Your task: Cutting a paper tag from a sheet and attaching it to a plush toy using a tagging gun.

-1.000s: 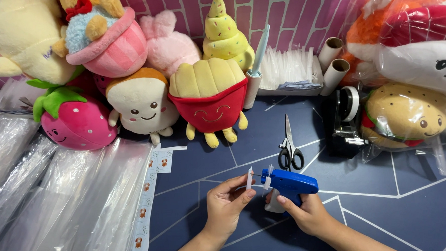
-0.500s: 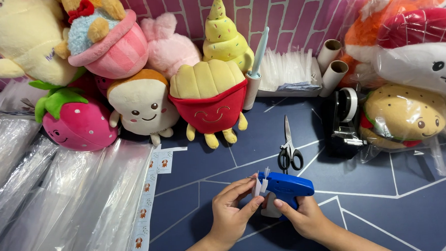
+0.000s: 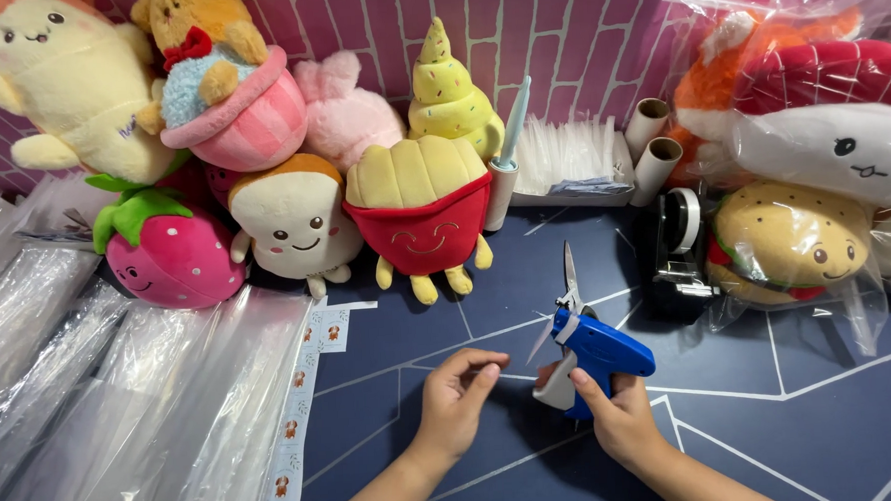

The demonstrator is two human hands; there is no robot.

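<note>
Your right hand (image 3: 621,413) grips the blue tagging gun (image 3: 595,354), nose pointing up-left; your left hand (image 3: 454,400) hovers near it, fingers loosely curled, holding nothing.

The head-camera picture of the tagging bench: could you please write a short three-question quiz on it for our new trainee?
1. True or false: the right hand holds the blue tagging gun.
2. Which plush toy stands directly left of the french-fries plush? A) burger plush B) toast plush C) sushi plush
3. Fill in: the scissors lie on the dark blue ______, just beyond the gun.

Key
1. True; the left hand is beside it, fingers pinched, with nothing clearly visible in them.
2. B, the toast plush.
3. Table.
</note>
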